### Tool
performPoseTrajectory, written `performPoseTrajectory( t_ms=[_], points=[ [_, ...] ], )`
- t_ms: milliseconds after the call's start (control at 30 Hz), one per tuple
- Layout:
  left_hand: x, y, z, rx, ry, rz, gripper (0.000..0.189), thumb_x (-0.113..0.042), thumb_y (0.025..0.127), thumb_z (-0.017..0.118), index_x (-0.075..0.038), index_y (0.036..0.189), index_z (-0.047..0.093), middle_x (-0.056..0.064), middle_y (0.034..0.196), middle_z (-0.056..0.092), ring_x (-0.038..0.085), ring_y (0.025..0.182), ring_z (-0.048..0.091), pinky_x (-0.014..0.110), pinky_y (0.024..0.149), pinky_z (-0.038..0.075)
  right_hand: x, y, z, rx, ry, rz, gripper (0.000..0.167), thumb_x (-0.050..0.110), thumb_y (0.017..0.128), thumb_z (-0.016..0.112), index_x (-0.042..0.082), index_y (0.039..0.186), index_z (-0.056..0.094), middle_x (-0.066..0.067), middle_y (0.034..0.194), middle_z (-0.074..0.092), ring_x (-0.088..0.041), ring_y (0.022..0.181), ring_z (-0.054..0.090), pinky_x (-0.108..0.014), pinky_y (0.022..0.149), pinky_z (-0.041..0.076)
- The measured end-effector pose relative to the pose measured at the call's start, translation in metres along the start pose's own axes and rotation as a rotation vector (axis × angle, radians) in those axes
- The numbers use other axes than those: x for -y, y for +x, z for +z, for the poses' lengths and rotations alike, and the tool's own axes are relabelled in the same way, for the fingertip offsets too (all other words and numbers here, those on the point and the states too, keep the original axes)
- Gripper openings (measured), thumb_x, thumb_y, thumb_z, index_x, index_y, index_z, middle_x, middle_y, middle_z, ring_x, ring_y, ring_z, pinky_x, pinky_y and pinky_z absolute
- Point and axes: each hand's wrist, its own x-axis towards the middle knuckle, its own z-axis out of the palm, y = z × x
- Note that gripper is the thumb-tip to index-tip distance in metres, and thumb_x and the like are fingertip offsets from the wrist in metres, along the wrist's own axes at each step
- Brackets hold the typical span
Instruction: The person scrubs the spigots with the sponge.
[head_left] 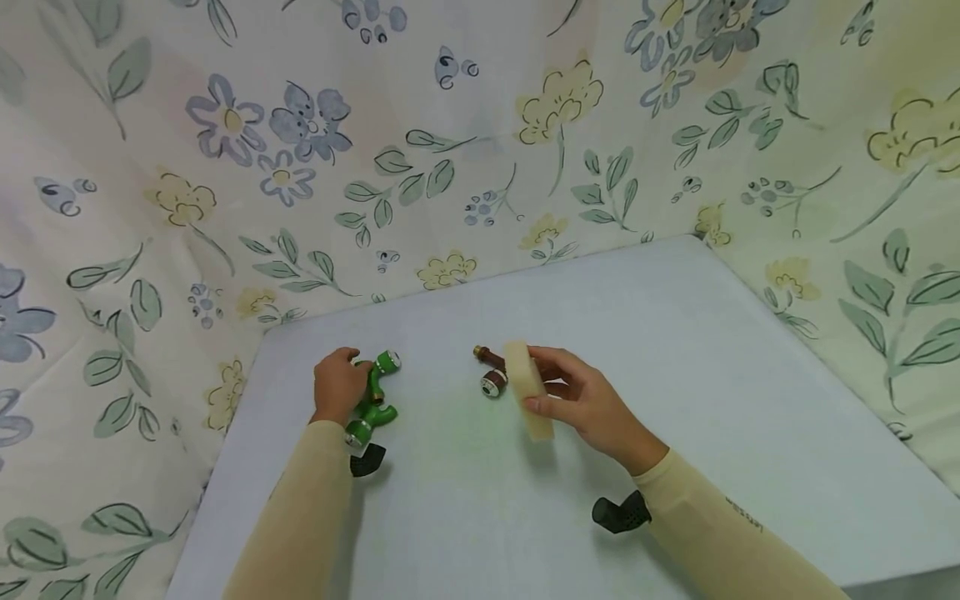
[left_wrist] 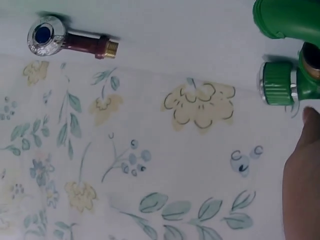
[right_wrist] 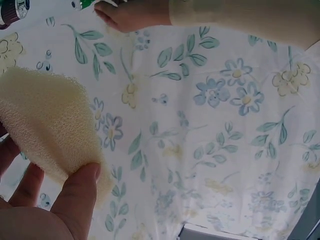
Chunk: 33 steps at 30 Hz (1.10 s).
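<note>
In the head view my right hand pinches a pale yellow sponge upright above the table. In the right wrist view the thumb presses one face of the sponge, with fingers behind it. My left hand is on the left side, its fingers on a green pipe valve with a round knob. Part of that grip is hidden. Just below lies another green valve with a curved outlet. In the left wrist view a green valve shows beside the hand's edge.
A brown valve with a brass threaded end lies behind the sponge, partly covered. Black wrist-camera mounts hang at both forearms. The white table meets a flowered cloth at its back and sides.
</note>
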Motion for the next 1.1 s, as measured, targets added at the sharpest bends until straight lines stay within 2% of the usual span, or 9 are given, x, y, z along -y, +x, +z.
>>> performPoseTrajectory(
  t_ms=[100,167,300,433,567,700,900,1000,1100],
  points=[
    [-0.012,-0.001,-0.001,-0.075,-0.088,0.058,0.048,-0.027,0.111,0.068,-0.001,0.151,0.061,0.023,0.149,0.061,0.042,0.129,0.060,0.059,0.099,0.056,0.002,0.000,-0.001,-0.016,-0.013,-0.002,0.064,0.004,0.099,0.081,0.011,0.158,0.056,-0.013,0.139,0.062,-0.037,0.126,0.058,-0.045,0.107,0.055],
    [-0.027,-0.003,-0.002,-0.121,-0.206,0.090,0.054,-0.033,0.110,0.070,-0.007,0.156,0.057,0.017,0.149,0.062,0.035,0.125,0.062,0.054,0.096,0.057,0.004,-0.001,-0.002,-0.024,-0.015,-0.004,0.064,0.003,0.099,0.081,0.010,0.157,0.056,-0.013,0.139,0.062,-0.037,0.126,0.058,-0.045,0.107,0.055],
    [-0.066,-0.016,-0.005,-0.186,-0.477,0.139,0.067,-0.041,0.106,0.075,-0.017,0.162,0.048,0.006,0.145,0.064,0.024,0.117,0.063,0.040,0.090,0.058,0.005,-0.003,-0.003,-0.024,-0.006,-0.011,0.063,0.002,0.100,0.080,0.008,0.158,0.055,-0.014,0.138,0.062,-0.038,0.126,0.058,-0.043,0.108,0.054],
    [-0.106,-0.038,-0.003,-0.187,-0.640,0.220,0.068,-0.035,0.105,0.078,-0.019,0.162,0.045,0.002,0.142,0.063,0.021,0.113,0.062,0.030,0.088,0.058,0.006,-0.004,-0.004,-0.028,-0.003,-0.011,0.063,0.003,0.100,0.079,0.008,0.158,0.055,-0.014,0.138,0.062,-0.038,0.126,0.058,-0.042,0.109,0.054],
    [-0.129,-0.060,0.011,-0.135,-0.676,0.266,0.066,-0.030,0.104,0.080,-0.018,0.160,0.046,0.002,0.139,0.063,0.021,0.112,0.063,0.030,0.088,0.059,0.006,-0.006,-0.004,-0.035,-0.002,-0.001,0.063,0.002,0.100,0.079,0.010,0.158,0.055,-0.014,0.138,0.062,-0.037,0.125,0.058,-0.043,0.109,0.053],
    [-0.135,-0.076,0.037,-0.067,-0.668,0.245,0.065,-0.030,0.104,0.081,-0.018,0.158,0.049,0.002,0.137,0.064,0.020,0.112,0.065,0.034,0.087,0.059,0.005,-0.007,-0.005,-0.038,-0.006,0.002,0.062,0.001,0.101,0.078,0.009,0.158,0.055,-0.015,0.138,0.061,-0.036,0.125,0.058,-0.042,0.109,0.053],
    [-0.128,-0.091,0.091,0.065,-0.659,0.131,0.062,-0.027,0.100,0.085,-0.017,0.154,0.056,0.006,0.133,0.069,0.022,0.110,0.067,0.036,0.083,0.058,0.006,-0.009,-0.007,-0.047,-0.010,-0.002,0.062,0.002,0.100,0.078,0.008,0.158,0.055,-0.015,0.137,0.062,-0.036,0.125,0.059,-0.042,0.109,0.053],
    [-0.123,-0.095,0.112,0.112,-0.629,0.086,0.065,-0.021,0.096,0.088,-0.011,0.152,0.057,0.009,0.133,0.068,0.025,0.113,0.066,0.040,0.087,0.059,0.006,-0.009,-0.008,-0.049,-0.011,-0.004,0.062,0.003,0.100,0.079,0.009,0.158,0.056,-0.015,0.137,0.063,-0.036,0.125,0.059,-0.041,0.109,0.053],
    [-0.119,-0.098,0.126,0.125,-0.583,0.060,0.068,-0.014,0.091,0.091,-0.006,0.150,0.059,0.010,0.132,0.067,0.028,0.116,0.064,0.045,0.095,0.058,0.006,-0.010,-0.009,-0.051,-0.008,-0.006,0.062,0.003,0.100,0.079,0.009,0.158,0.055,-0.014,0.137,0.063,-0.036,0.125,0.059,-0.041,0.109,0.053]
  ],
)
